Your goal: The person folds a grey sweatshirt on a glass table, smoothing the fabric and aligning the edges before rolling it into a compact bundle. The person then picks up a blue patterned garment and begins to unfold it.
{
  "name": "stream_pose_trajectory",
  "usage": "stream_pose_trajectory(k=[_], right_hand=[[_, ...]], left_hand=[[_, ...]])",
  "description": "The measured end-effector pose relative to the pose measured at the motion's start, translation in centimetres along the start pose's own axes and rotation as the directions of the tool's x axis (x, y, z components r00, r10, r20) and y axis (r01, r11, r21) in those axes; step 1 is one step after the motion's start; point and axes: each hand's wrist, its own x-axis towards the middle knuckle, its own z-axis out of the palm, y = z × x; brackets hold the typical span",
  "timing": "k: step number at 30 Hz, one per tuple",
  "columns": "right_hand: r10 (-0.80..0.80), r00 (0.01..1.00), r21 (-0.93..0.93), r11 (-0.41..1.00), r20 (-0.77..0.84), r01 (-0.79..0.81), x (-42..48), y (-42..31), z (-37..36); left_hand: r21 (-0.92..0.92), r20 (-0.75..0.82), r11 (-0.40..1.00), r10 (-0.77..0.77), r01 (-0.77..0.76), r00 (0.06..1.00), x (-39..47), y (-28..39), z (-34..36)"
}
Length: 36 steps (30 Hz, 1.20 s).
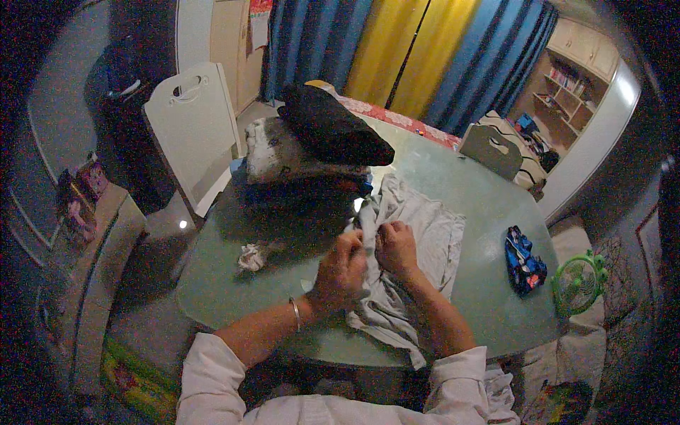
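A crumpled pale grey garment (430, 228) lies spread over the glass-topped table (478, 319) in front of me. My left hand (340, 271), slightly blurred, pinches the garment's left edge with curled fingers. Close beside it, my right hand (397, 247) grips a fold of the same cloth, its fingertips partly hidden. One end of the garment trails towards the near table edge. Just beyond my hands stands a pile of folded clothes, with a black garment (340, 127) on top and a grey-white patterned one (265, 154) under it.
A crumpled white tissue (251, 257) lies left of my hands. To the right are a bunched blue patterned cloth (523, 260) and a green fan (578, 284) by the table's edge. White chairs stand at the far left (191, 122) and far right (491, 151).
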Motion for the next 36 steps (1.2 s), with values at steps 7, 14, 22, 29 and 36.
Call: stream_pose_trajectory(k=[7, 14, 22, 29, 36], right_hand=[[-0.025, 0.999, -0.058, 0.998, -0.032, 0.024, 0.5, 0.4, 1.3], [0.216, 0.969, 0.279, 0.929, 0.119, -0.241, 3.7, 2.3, 0.5], [0.344, 0.922, -0.081, 0.939, 0.176, -0.335, 8.3, 2.2, 2.3], [0.396, 0.907, 0.179, 0.891, 0.143, -0.418, 8.9, 10.1, 5.3], [0.429, 0.850, 0.481, 0.701, 0.306, -0.527, 7.9, 10.7, 4.7]], left_hand=[[0.136, 0.379, 0.967, 0.149, -0.215, 0.913, -1.2, -0.5, 0.2], [0.260, 0.518, 0.958, -0.033, -0.120, 0.855, -1.3, 0.6, -0.5], [0.242, 0.581, 0.941, 0.055, -0.237, 0.812, -2.0, -1.7, 0.3], [0.120, 0.175, 0.992, 0.024, -0.046, 0.984, -0.1, 1.4, -0.2], [0.019, 0.246, 0.977, -0.209, 0.211, 0.946, -0.9, 0.2, -0.1]])
